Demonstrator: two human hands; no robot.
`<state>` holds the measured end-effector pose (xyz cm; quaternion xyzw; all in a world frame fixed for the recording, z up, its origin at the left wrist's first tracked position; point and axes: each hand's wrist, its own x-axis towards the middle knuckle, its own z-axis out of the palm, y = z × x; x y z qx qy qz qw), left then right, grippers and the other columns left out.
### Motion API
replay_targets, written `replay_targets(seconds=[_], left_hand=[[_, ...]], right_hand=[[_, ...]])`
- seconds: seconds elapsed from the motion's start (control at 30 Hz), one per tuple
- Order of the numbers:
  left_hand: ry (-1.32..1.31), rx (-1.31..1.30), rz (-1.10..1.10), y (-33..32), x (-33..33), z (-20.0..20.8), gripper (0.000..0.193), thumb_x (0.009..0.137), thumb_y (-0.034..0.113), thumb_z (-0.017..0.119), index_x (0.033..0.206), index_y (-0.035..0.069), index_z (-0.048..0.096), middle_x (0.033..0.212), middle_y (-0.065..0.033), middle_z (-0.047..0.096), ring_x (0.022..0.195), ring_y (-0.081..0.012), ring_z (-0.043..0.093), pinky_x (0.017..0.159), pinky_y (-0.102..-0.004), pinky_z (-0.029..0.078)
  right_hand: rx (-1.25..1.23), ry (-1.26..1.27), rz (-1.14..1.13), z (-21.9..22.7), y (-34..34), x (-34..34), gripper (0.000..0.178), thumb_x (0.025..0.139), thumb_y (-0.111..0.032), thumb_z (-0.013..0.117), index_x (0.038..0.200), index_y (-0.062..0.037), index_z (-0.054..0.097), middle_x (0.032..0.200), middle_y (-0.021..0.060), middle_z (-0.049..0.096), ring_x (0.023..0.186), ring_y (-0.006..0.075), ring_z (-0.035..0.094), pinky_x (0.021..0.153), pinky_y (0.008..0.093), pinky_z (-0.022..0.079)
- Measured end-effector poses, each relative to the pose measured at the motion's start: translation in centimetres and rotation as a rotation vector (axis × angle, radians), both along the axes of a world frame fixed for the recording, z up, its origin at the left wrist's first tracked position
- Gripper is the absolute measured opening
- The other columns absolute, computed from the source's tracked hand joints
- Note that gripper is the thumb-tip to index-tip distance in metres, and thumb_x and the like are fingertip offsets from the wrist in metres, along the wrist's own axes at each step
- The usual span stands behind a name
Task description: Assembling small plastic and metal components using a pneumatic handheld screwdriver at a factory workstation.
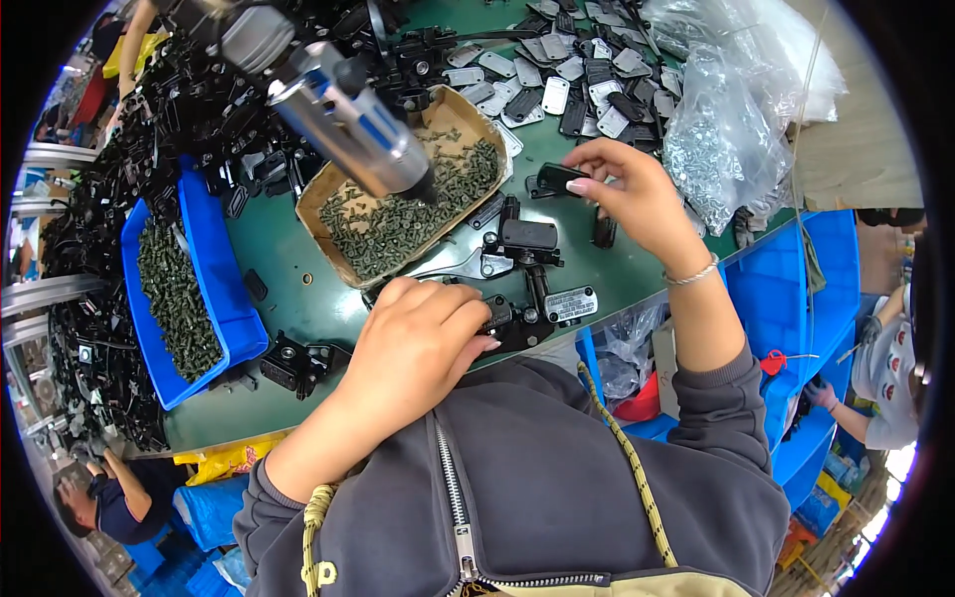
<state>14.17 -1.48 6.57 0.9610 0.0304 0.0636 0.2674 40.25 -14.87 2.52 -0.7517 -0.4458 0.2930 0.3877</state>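
My right hand (637,194) pinches a small black rectangular cover (562,179) between thumb and fingers, just above the green tabletop. Closer to my body, my left hand (423,333) curls its fingers over a black brake lever assembly (504,314); its fingertips are partly hidden. Beside it lies a silver-labelled reservoir (570,304), label up. A second black reservoir (527,239) with a silver lever (468,267) rests a little farther away. Beyond my left hand an open cardboard tray (323,234) holds many dark screws (398,224). A power screwdriver (348,124) hangs over that tray, tip downward.
A blue bin (234,289) full of dark screws stands at the left, beside a heap of black parts (109,229). Loose covers (555,95) lie scattered at the far side. Clear plastic bags (721,139) of small metal parts sit far right. Other people work at both sides.
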Motion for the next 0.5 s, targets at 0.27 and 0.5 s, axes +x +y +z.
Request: replay_targets(seconds=[0.27, 0.5], left_hand=[[-0.077, -0.114, 0.15, 2.0, 4.5, -1.2, 0.032, 0.08, 0.021, 0.076, 0.105, 0.006, 0.062, 0.102, -0.0105, 0.067, 0.096, -0.031, 0.064, 0.087, -0.0419, 0.047], [0.12, -0.063, 0.074, 2.5, 6.2, -2.0, 0.041, 0.079, 0.023, 0.077, 0.113, 0.006, 0.062, 0.105, -0.0141, 0.068, 0.1, -0.0355, 0.064, 0.085, -0.0453, 0.051]], right_hand=[[-0.148, 0.631, -0.093, 1.9, 0.4, -3.3, 0.016, 0.089, -0.01, 0.073, 0.1, -0.0006, 0.067, 0.075, -0.002, 0.062, 0.06, 0.0035, 0.055, 0.054, 0.0209, 0.046], [-0.195, 0.186, -0.002, 2.1, 0.5, -4.1, 0.017, 0.088, -0.015, 0.074, 0.096, -0.0008, 0.069, 0.075, 0.0001, 0.064, 0.063, 0.0068, 0.058, 0.057, 0.024, 0.046]])
